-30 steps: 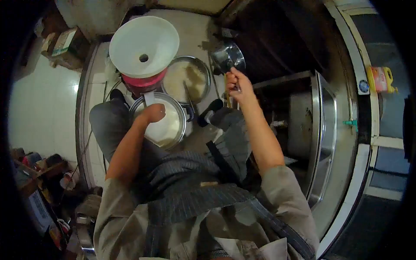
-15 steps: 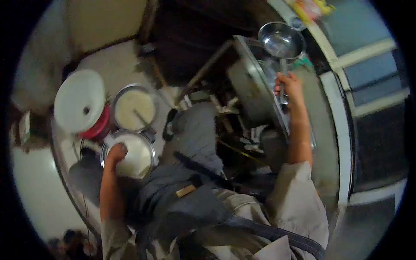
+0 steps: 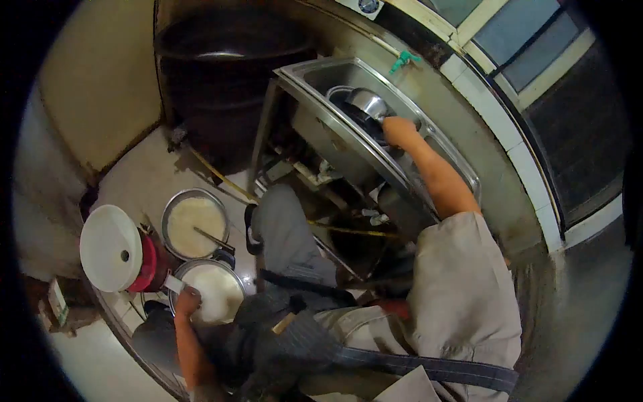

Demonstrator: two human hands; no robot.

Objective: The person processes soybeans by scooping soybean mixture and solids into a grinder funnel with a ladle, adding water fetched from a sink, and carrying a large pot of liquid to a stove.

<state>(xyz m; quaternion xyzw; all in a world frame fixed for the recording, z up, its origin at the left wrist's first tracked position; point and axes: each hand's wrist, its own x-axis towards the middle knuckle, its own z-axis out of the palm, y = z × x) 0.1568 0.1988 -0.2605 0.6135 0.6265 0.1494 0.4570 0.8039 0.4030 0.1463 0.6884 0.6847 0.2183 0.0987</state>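
Note:
My right hand (image 3: 400, 132) is closed on the handle of a metal ladle (image 3: 368, 103), whose cup is tilted over a round vessel (image 3: 340, 93) inside the steel sink (image 3: 439, 155). Down at the lower left, my left hand (image 3: 189, 301) is closed at the rim of a metal pot (image 3: 240, 295) holding pale, whitish contents. What its fingers grip is too small to make out. A flat pale piece (image 3: 173, 284) juts out beside them. Touching the pot is a red machine (image 3: 149, 262) with a wide white bowl (image 3: 107, 244) on top.
Behind the pot, a metal basin (image 3: 165, 228) holds pale grainy stuff and a dark-handled utensil (image 3: 213, 239). A large dark barrel (image 3: 221, 87) stands left of the sink. A green tap (image 3: 404, 61) is on the wall, and a yellow hose (image 3: 221, 175) crosses the floor.
The view has swung to the right. My right hand has carried the ladle from near the floor basins over to the sink and lowered it inside. My left hand stays at the pot.

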